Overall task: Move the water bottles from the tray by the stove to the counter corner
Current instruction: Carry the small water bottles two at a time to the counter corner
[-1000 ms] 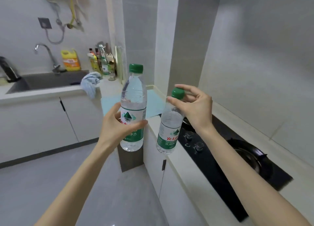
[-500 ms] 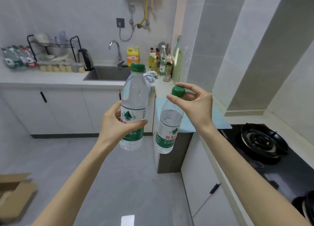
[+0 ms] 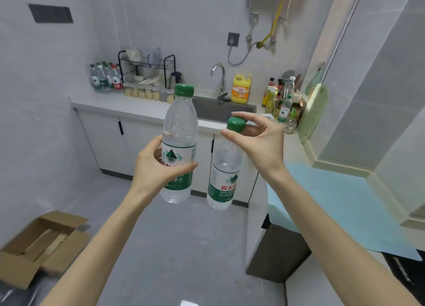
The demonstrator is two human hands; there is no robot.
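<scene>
The view has swung away from the stove, so the far counter corner by the dish rack now shows ahead. The left hand wraps the taller water bottle. The right hand pinches the green cap of the second water bottle, both in the air, well short of that rack.

Soft even light (edges warped, blurred).

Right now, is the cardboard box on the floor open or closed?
Open. The cardboard box has its flaps folded outward, and you can see down inside it.
</scene>
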